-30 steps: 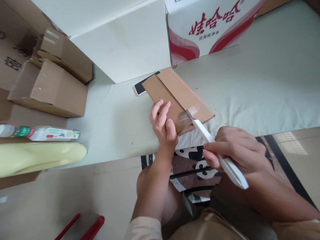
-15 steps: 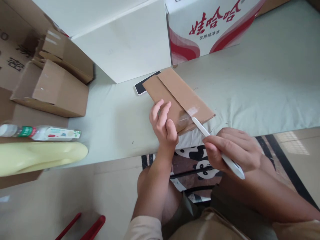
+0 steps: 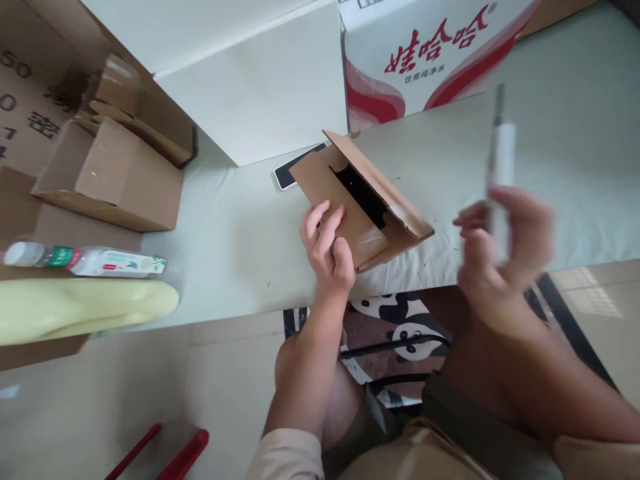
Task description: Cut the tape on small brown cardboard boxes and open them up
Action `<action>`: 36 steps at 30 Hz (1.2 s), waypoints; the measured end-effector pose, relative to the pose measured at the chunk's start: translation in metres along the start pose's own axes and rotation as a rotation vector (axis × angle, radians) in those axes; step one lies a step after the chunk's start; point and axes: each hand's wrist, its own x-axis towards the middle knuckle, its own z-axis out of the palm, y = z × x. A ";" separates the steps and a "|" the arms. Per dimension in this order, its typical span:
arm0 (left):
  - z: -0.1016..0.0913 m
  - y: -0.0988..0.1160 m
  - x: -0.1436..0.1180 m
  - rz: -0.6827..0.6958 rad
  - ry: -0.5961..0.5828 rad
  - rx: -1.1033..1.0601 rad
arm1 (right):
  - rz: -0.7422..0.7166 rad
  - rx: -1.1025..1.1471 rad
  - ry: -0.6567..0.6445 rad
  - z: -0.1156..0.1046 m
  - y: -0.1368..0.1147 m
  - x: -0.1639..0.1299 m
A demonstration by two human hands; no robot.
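A small brown cardboard box [image 3: 359, 230] sits at the table's front edge, its top flap [image 3: 381, 183] lifted along one side. A dark gap shows beneath the flap, and what is inside cannot be made out. My left hand [image 3: 327, 247] grips the near left side of the box, fingers spread over its top panel. Clear tape [image 3: 371, 241] clings to that panel near the front corner. Off to the right of the box, my right hand [image 3: 510, 253] is closed around a white utility knife [image 3: 504, 157], blurred, with its blade pointing up and away.
Behind the box lie a dark-faced phone-like device [image 3: 287, 175], a large white box [image 3: 250, 100] and a red-and-white water carton [image 3: 420, 60]. On the left are open cardboard boxes [image 3: 135, 173], a plastic bottle [image 3: 95, 260] and a pale yellow object [image 3: 100, 303]. Red handles [image 3: 183, 457] show below.
The knife has left the taped seam and swung up and right in my right hand. The box's flap has risen, opening a dark gap. My left hand stays in place.
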 end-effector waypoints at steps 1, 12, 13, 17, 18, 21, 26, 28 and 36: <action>-0.001 -0.002 0.001 0.025 0.001 0.000 | 0.042 -0.058 -0.017 0.005 0.006 0.006; -0.020 -0.018 0.005 -0.021 0.043 -0.060 | 0.326 -0.434 -0.323 0.035 0.045 0.007; -0.022 -0.020 0.004 -0.026 0.040 -0.073 | 0.304 -0.435 -0.324 0.036 0.045 0.005; -0.029 -0.027 0.000 -0.051 0.045 -0.136 | 0.240 -0.322 -0.404 0.039 0.039 0.003; -0.030 -0.028 -0.001 -0.058 0.056 -0.158 | 0.238 -0.267 -0.443 0.040 0.037 0.003; -0.032 -0.035 -0.004 -0.125 0.104 -0.239 | 0.261 -0.082 -0.526 0.042 0.032 0.004; -0.030 -0.050 -0.004 -0.563 0.162 -0.504 | 0.492 0.260 -0.452 0.038 0.024 0.003; -0.031 -0.054 -0.002 -0.752 0.211 -0.688 | 0.503 0.426 -0.444 0.037 0.022 0.002; -0.032 -0.051 -0.007 -0.739 0.064 -0.838 | 0.550 0.446 -0.548 0.038 0.027 0.000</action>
